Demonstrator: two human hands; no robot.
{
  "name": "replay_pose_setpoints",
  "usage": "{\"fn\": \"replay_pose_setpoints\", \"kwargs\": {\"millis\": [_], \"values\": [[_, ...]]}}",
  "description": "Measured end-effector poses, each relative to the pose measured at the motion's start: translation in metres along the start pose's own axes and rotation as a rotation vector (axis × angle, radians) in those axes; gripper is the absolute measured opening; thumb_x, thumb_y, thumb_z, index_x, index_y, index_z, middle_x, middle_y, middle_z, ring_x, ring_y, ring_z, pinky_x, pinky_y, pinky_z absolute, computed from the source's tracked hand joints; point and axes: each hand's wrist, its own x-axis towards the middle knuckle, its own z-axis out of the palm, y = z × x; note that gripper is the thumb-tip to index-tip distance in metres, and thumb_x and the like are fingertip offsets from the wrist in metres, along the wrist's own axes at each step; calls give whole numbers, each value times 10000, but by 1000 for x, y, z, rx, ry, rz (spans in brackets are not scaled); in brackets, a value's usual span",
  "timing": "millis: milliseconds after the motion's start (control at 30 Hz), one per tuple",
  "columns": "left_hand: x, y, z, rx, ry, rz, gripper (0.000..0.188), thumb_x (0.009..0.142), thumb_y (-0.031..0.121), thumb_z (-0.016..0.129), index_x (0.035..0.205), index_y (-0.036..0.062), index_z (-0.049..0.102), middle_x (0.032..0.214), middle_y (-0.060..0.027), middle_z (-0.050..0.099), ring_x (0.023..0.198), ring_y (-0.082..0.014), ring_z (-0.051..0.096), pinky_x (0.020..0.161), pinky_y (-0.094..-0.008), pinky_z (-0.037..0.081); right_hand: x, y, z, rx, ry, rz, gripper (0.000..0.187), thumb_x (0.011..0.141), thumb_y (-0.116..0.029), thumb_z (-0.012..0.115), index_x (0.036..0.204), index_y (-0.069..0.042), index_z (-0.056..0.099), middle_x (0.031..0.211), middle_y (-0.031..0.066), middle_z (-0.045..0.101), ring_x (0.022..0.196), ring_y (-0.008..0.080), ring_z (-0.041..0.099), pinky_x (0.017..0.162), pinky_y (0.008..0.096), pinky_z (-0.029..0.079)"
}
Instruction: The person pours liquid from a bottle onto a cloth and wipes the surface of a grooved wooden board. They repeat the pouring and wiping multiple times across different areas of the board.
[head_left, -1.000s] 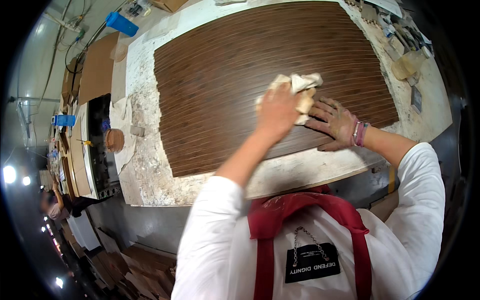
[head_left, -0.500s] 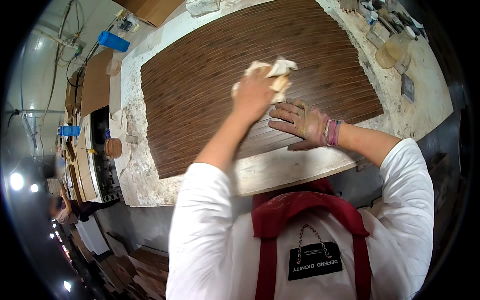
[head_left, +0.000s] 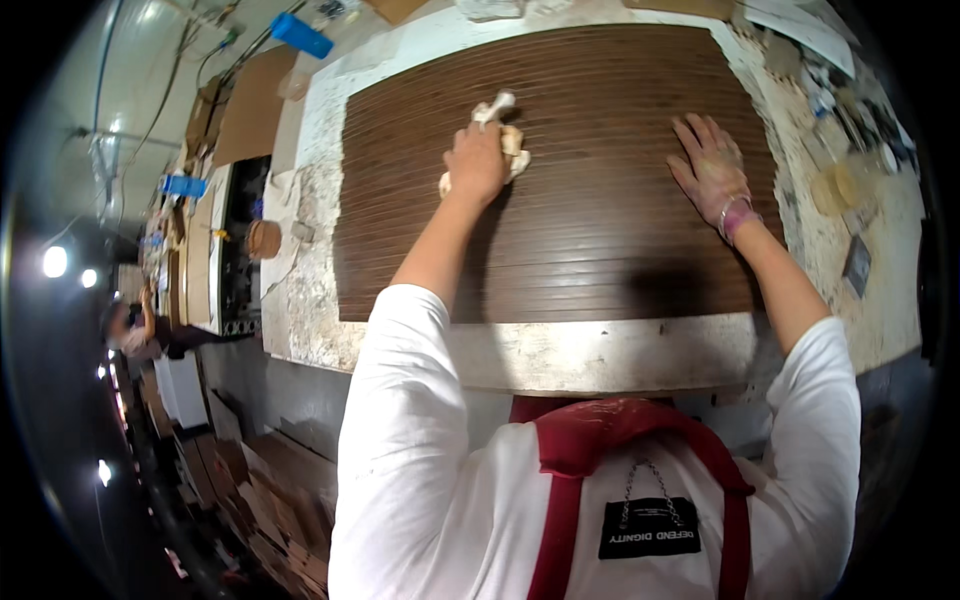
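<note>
A large dark brown panel with many parallel grooves (head_left: 590, 220) lies flat on a stained white worktable (head_left: 600, 360). On its left half, my left hand (head_left: 477, 162) presses a crumpled cream-white cloth (head_left: 514, 145) against the surface, with the cloth bunched under and around the fingers. My right hand (head_left: 714, 172), stained with color and wearing bands at the wrist, rests palm down near the panel's right edge. Its fingers are spread and it holds nothing.
At the right stand a jar of yellowish liquid (head_left: 834, 190) and a dark rectangular block (head_left: 856, 267) among cluttered tools. A blue bottle (head_left: 301, 35) is at the back left, with a round brown container (head_left: 264, 240) at the left edge. Another person (head_left: 140, 330) stands far left.
My right hand has moved right, from beside the cloth to near the panel's right edge. My left hand still presses the cloth, now farther left on the panel. The whole view has turned slightly.
</note>
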Motion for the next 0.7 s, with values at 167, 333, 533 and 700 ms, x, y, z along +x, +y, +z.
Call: {"fn": "replay_pose_setpoints", "kwargs": {"millis": [167, 333, 533, 700], "values": [[-16, 50, 43, -33, 50, 79, 516, 830, 318, 661, 1239, 29, 536, 1149, -230, 576, 1137, -355, 521, 984, -600, 358, 5, -7, -8, -15, -21, 8, 566, 943, -376, 528, 1439, -125, 420, 1479, 129, 397, 1393, 346, 330, 1123, 485, 291], [-59, 85, 31, -341, -15, 423, 519, 875, 326, 623, 1287, 18, 554, 1423, -185, 440, 1366, -382, 339, 1128, -594, 206, 4, -9, -6, 4, -11, 11, 592, 919, -313, 580, 1451, -129, 398, 1480, 121, 388, 1392, 357, 329, 1135, 484, 287], [-38, -176, 21, -130, 135, -202, 452, 946, 306, 549, 1318, 51, 507, 1333, -229, 489, 1229, -383, 477, 1020, -540, 354, 1, -5, -1, -47, -7, 25, 598, 916, -265, 597, 1463, -140, 389, 1507, 114, 359, 1407, 355, 313, 1138, 478, 295], [-12, -309, 49, 358, 79, -206, 279, 897, 134, 535, 1113, -37, 581, 1089, -248, 598, 1045, -419, 576, 891, -490, 480, 7, -12, -17, 21, -45, -7, 555, 915, -273, 578, 1430, -120, 435, 1481, 127, 394, 1387, 353, 341, 1121, 493, 303]]}}
